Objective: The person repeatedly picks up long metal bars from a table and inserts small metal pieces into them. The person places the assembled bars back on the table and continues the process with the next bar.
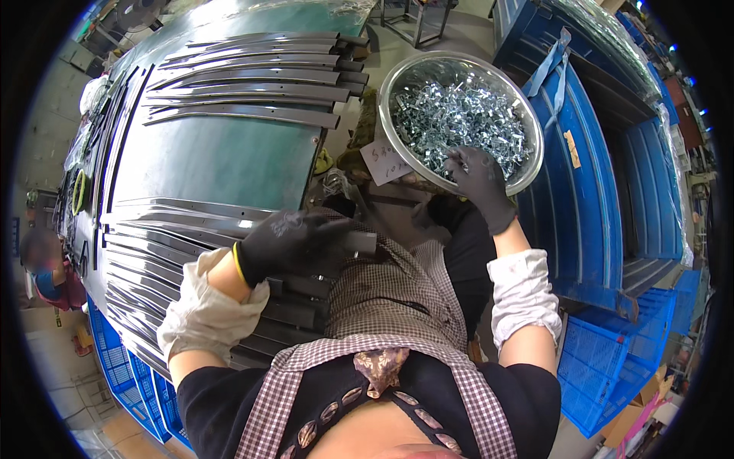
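My left hand point(294, 243), in a black glove with a yellow cuff edge, is closed around a long black metal strip point(361, 245) near its end, which juts past the fingers at the table's edge. Many similar dark strips point(153, 264) lie side by side beneath and beyond it. My right hand point(483, 183), also black-gloved, reaches over the near rim of a round metal bowl point(386, 115). Its fingers are bent together at the small shiny metal clips point(459, 107) heaped inside. Whatever sits between those fingertips is too small to make out.
Another row of black strips point(252, 80) lies across the far part of the green table point(252, 161). A blue metal bin point(569, 168) stands right of the bowl, with blue plastic crates point(604, 375) nearer. Handwritten cardboard point(382, 162) is beside the bowl. Another person point(50, 264) is at far left.
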A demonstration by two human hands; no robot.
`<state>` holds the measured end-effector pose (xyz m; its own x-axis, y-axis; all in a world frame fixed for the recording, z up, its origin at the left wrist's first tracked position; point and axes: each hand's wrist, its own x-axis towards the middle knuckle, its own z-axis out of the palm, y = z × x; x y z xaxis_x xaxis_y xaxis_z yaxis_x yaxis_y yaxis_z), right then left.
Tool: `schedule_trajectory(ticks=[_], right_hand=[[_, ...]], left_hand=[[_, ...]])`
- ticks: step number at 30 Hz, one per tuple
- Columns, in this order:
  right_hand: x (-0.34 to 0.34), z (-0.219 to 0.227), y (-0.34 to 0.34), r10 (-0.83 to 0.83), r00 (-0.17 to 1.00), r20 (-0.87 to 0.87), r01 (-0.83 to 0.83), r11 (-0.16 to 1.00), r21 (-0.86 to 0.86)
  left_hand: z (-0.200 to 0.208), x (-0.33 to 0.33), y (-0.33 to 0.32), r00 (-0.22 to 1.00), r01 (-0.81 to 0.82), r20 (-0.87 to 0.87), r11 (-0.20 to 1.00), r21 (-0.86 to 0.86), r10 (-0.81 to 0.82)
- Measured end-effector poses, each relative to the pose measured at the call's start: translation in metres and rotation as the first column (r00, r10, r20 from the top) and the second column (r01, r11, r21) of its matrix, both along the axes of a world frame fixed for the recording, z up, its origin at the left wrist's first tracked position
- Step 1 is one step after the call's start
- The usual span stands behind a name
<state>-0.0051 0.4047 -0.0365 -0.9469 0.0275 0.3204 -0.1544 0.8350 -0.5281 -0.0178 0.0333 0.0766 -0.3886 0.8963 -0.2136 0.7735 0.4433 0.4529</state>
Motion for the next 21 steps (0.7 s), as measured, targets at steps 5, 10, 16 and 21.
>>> schedule_trajectory(ticks=[5, 10, 16, 21], right_hand=[[-0.033, -0.030, 0.000, -0.021, 1.000, 0.013, 0.017, 0.969, 0.245], [-0.040, -0.019, -0.002, -0.026, 0.986, 0.166, -0.021, 0.961, 0.276], [-0.024, -0.012, 0.021, 0.019, 0.988, 0.151, -0.005, 0.995, -0.096], [-0.021, -0.023, 0.049, -0.012, 0.973, 0.231, 0.154, 0.778, -0.609]], left_hand=[[0.023, 0.002, -0.034, 0.969, 0.091, 0.234, 0.995, -0.033, -0.081], [0.024, -0.045, -0.035, 0.977, -0.177, 0.150, 0.969, 0.170, 0.152], [-0.040, -0.145, -0.018, 0.806, -0.179, -0.494, 0.930, 0.322, 0.326], [-0.080, -0.165, -0.018, 0.769, -0.321, -0.436, 0.873, 0.368, 0.467]])
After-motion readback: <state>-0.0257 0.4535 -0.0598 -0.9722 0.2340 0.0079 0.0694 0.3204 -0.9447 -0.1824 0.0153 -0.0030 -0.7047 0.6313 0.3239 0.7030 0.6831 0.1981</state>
